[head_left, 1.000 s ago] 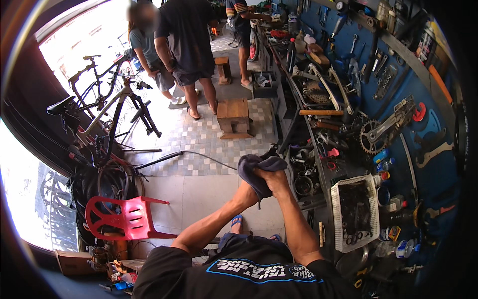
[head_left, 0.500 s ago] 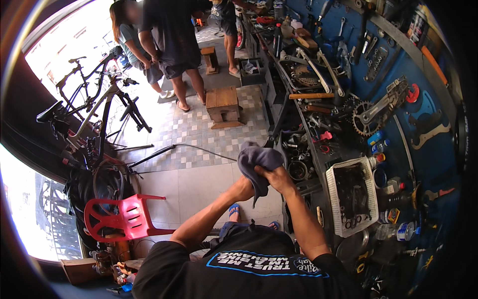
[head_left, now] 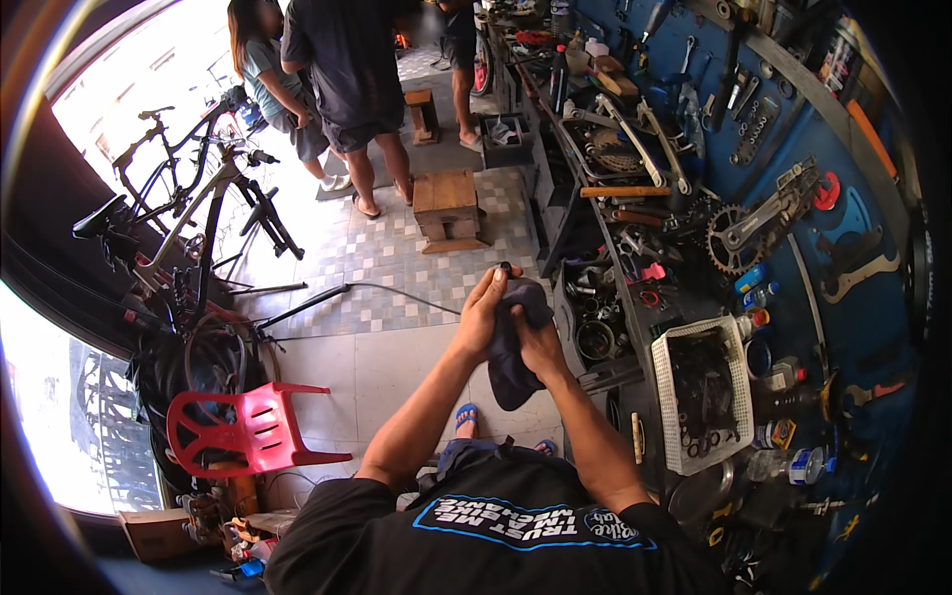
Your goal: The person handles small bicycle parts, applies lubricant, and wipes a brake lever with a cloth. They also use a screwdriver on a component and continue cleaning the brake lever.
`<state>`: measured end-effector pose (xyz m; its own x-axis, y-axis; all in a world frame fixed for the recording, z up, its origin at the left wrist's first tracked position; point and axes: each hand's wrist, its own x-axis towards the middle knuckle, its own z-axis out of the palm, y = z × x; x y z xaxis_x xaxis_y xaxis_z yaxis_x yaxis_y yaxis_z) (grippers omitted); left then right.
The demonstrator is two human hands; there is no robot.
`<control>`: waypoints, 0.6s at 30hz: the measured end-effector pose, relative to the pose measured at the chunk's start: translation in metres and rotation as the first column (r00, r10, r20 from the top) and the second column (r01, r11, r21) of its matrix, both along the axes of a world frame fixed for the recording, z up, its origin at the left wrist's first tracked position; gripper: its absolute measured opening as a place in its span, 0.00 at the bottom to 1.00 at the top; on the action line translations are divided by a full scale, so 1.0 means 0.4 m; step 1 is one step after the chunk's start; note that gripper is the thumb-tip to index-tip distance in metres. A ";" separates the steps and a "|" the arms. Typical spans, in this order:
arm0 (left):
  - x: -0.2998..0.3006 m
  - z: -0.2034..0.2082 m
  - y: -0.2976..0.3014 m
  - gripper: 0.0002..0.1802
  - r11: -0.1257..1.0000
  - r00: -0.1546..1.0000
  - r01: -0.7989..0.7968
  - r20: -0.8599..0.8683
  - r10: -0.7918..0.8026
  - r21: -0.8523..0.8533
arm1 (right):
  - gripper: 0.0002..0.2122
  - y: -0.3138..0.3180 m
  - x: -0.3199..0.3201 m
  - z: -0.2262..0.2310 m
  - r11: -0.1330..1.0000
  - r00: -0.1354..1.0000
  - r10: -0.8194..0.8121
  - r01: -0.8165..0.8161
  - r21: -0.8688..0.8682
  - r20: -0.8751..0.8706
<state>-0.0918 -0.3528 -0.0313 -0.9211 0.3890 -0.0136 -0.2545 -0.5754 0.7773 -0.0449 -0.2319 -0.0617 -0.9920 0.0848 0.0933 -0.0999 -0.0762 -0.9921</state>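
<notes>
My left hand (head_left: 483,315) is closed, thumb stretched upward, round a small dark part (head_left: 507,269) whose tip shows above the fingers; its kind cannot be made out. A dark grey rag (head_left: 516,375) is bunched against that hand and hangs below it. My right hand (head_left: 538,347) grips the rag from the right side, fingers partly buried in the folds. Both hands are held together in front of my body, above the tiled floor. A thin grey hose (head_left: 407,296) runs from a black tube (head_left: 309,302) toward my left hand; its far end is hidden there.
On the right stands a workbench with bike parts, tools and a white basket (head_left: 666,397). A red plastic chair (head_left: 263,426) is at the left, near bike frames (head_left: 203,218). A wooden stool (head_left: 444,206) stands ahead; several people (head_left: 352,89) are beyond it.
The rag has dropped from above my hands to hang below them. My left hand has risen and turned thumb up, and a small dark part now shows at its top.
</notes>
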 end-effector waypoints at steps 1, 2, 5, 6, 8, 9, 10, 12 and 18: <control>0.006 0.001 0.013 0.24 0.994 0.995 -0.074 0.072 0.068 0.081 | 0.17 -0.007 -0.009 0.006 0.999 0.998 -0.008 0.010 0.034 -0.062; 0.003 0.004 0.021 0.24 0.987 0.988 -0.140 0.071 0.135 0.081 | 0.17 -0.018 -0.013 0.016 0.998 0.991 -0.042 0.048 0.042 -0.126; -0.018 0.023 0.026 0.23 0.953 0.957 -0.291 0.047 0.287 0.087 | 0.17 -0.034 -0.019 0.028 0.997 0.981 -0.064 0.071 0.029 -0.183; -0.024 0.033 0.019 0.23 0.947 0.951 -0.309 0.027 0.307 0.094 | 0.17 -0.023 -0.015 0.021 1.000 0.993 -0.019 0.019 0.003 -0.114; -0.039 0.055 0.007 0.23 0.944 0.953 -0.303 0.009 0.304 0.131 | 0.17 0.000 -0.005 0.009 0.988 0.994 0.099 -0.103 -0.114 -0.042; -0.049 0.067 0.001 0.23 0.947 0.960 -0.278 0.011 0.280 0.160 | 0.17 0.013 0.002 0.003 0.964 0.985 0.168 -0.174 -0.201 -0.044; -0.051 0.076 -0.001 0.23 0.948 0.966 -0.254 0.012 0.257 0.189 | 0.17 0.019 0.005 -0.003 0.927 0.970 0.236 -0.241 -0.286 -0.052; -0.044 0.079 -0.001 0.26 0.958 0.970 -0.234 -0.032 0.243 0.167 | 0.18 0.014 -0.009 0.003 0.963 0.978 0.190 -0.203 -0.177 -0.084; -0.032 0.066 0.010 0.36 0.958 0.946 -0.233 -0.191 0.264 0.168 | 0.21 -0.008 -0.038 0.070 0.998 0.992 0.060 -0.060 0.004 -0.110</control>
